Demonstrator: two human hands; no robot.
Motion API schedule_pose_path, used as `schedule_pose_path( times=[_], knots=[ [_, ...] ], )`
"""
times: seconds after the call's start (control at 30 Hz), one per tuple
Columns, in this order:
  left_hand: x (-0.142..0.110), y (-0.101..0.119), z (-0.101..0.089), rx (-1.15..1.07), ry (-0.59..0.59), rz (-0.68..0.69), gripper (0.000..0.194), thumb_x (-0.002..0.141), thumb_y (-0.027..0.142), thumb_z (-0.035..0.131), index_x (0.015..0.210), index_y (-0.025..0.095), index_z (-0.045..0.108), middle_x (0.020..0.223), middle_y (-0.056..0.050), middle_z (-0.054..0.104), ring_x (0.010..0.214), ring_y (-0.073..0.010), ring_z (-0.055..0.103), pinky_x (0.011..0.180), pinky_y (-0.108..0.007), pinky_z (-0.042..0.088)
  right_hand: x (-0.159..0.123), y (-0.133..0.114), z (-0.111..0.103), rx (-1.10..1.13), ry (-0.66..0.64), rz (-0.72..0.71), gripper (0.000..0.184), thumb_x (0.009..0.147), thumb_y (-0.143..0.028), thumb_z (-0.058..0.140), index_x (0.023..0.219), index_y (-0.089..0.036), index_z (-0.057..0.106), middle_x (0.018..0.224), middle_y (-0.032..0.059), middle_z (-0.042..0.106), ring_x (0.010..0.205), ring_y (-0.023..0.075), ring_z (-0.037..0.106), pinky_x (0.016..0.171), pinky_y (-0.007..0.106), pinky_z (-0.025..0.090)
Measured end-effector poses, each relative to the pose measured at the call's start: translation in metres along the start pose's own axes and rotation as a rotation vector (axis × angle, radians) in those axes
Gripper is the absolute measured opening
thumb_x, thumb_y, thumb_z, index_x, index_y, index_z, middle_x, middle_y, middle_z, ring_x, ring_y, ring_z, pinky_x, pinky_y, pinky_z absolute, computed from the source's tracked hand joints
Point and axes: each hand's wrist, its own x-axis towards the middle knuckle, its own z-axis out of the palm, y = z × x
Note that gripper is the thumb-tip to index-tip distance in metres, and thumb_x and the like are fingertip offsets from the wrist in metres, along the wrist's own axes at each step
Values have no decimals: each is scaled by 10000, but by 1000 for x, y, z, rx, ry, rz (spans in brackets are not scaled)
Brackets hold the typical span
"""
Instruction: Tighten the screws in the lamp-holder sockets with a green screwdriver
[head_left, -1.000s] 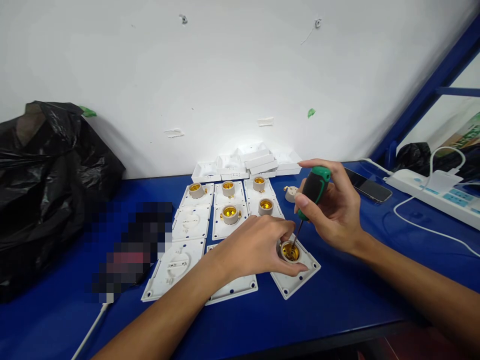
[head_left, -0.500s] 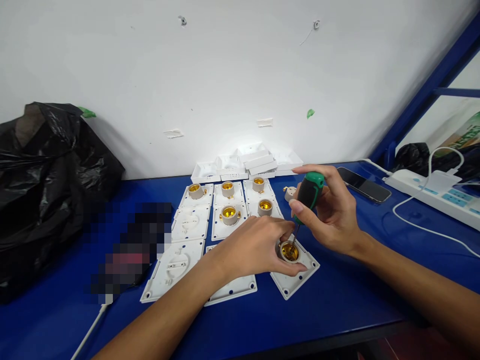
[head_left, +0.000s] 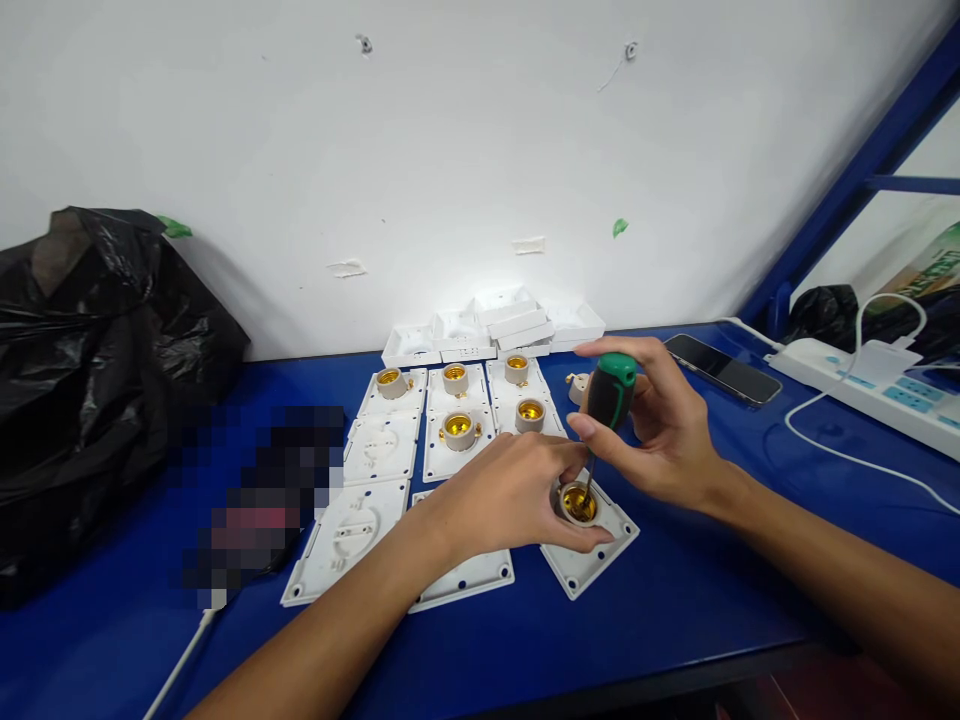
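My right hand [head_left: 660, 425] grips a green and black screwdriver [head_left: 611, 390], its shaft pointing down into a lamp socket [head_left: 579, 504]. That socket is round, pale outside and brass-coloured inside, and sits on a white square plate [head_left: 574, 580] turned at an angle. My left hand [head_left: 517, 495] is closed around the socket's side, thumb in front and fingers behind. The screwdriver's tip is inside the socket, where a screw is too small to make out. Left of my hands, other white plates [head_left: 450, 465] lie in rows, several with sockets [head_left: 459, 430] on them.
White square covers [head_left: 502, 320] are piled against the wall. A loose socket [head_left: 577, 388] lies behind my right hand. On the right are a phone [head_left: 724, 370] and a power strip [head_left: 885, 395] with white cables. A black plastic bag [head_left: 112, 350] stands at the left.
The screwdriver's handle has tipped slightly left and stands more upright, my right hand moving with it. My left hand, the socket and the plate look unmoved.
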Motion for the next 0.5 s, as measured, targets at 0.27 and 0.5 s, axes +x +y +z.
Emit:
schedule_pose_path(
  times=[0.27,0.5],
  knots=[
    [0,1,-1,-13,0,7,494,792,597,742,682,209,457,643,54,492,573,-109,414,538,-293,284,0,1,-2,-22,3,-35,568,807,-176,778,1314,-317,563,1123,28,629,717,139,603,562,279,561],
    [0,0,-1,-3,-18,-9,489,787,610,738,691,209,476,644,49,491,580,-115,420,545,-293,275,0,0,-2,-37,3,-37,567,806,-166,778,1310,-318,569,1081,17,629,697,125,588,555,261,549]
  ],
)
